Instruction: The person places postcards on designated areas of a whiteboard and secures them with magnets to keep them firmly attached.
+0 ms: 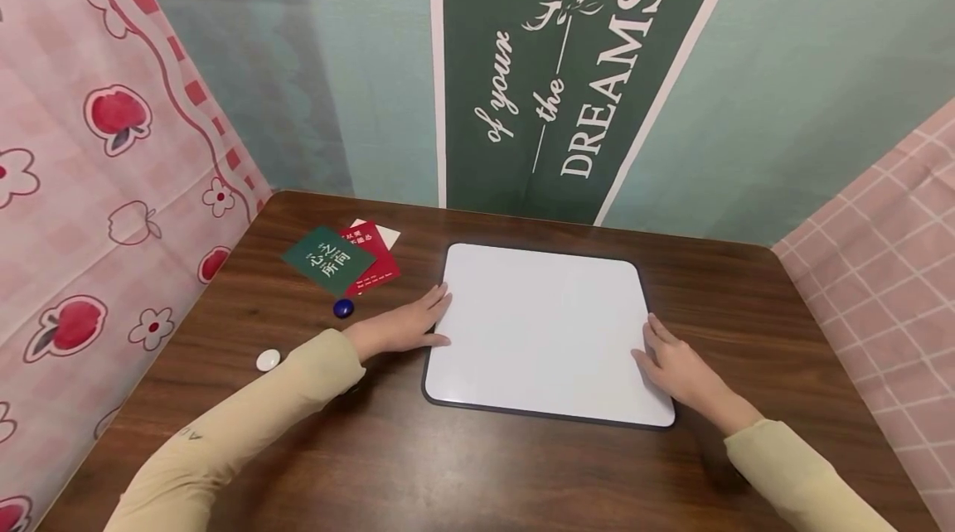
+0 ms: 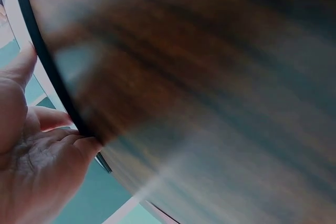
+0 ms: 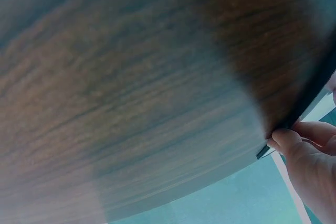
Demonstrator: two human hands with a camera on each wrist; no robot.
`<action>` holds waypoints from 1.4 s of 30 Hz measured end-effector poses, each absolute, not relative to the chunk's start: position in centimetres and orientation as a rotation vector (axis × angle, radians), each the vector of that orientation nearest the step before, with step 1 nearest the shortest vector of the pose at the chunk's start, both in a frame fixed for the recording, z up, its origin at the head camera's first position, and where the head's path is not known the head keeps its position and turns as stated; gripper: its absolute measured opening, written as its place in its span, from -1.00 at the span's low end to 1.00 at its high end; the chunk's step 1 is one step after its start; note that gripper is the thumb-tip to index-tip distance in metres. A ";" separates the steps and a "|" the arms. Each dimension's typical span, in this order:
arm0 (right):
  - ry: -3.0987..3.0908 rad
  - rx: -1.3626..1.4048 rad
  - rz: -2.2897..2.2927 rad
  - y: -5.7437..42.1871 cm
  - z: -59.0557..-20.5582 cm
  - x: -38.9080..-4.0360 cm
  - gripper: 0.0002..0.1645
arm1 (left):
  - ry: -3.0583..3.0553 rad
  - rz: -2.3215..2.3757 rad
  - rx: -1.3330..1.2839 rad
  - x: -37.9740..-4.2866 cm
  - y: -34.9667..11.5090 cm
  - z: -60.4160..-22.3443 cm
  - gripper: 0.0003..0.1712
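A white rectangular whiteboard (image 1: 548, 333) with a dark rim and rounded corners lies across the middle of the brown table. My left hand (image 1: 406, 323) holds its left side, the thumb over the white face and the fingers along the rim. On the right side my right hand (image 1: 682, 370) holds the opposite edge, its thumb likewise overlapping the face. Close up in the left wrist view, the fingers of my left hand (image 2: 44, 150) meet the dark rim (image 2: 55, 80). Fingertips of my right hand (image 3: 312, 153) sit at the rim in the right wrist view.
Left of the whiteboard lie a green card (image 1: 328, 258) and a red card (image 1: 380, 263), overlapping, with a white card corner behind. A round blue piece (image 1: 343, 308) and a round white piece (image 1: 269, 360) lie nearer my left sleeve. Curtains (image 1: 358, 84) hang behind the wooden table (image 1: 485, 474).
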State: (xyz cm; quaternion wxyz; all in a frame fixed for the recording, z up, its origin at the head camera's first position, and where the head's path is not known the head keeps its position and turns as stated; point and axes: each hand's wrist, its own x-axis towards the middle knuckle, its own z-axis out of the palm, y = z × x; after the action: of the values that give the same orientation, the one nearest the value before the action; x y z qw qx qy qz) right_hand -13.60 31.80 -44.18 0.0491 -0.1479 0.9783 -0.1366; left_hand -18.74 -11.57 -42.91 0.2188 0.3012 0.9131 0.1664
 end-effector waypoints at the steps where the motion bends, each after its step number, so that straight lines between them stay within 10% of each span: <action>1: 2.985 -0.459 -0.423 31.7 -44.2 -13.5 -0.29 | 2.525 0.464 0.834 -18.6 -11.7 -42.9 -0.05; 42: 3.067 -0.532 -0.430 28.9 -44.7 -9.5 -0.33 | 2.547 0.492 0.889 -15.1 -15.1 -43.4 -0.08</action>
State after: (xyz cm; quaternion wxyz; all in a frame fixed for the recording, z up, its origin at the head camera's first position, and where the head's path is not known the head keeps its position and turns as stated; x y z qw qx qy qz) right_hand -9.53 28.91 -44.74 -0.0004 -0.1694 0.9760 -0.1367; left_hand -15.09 -15.06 -43.37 0.1982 0.3177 0.9104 0.1758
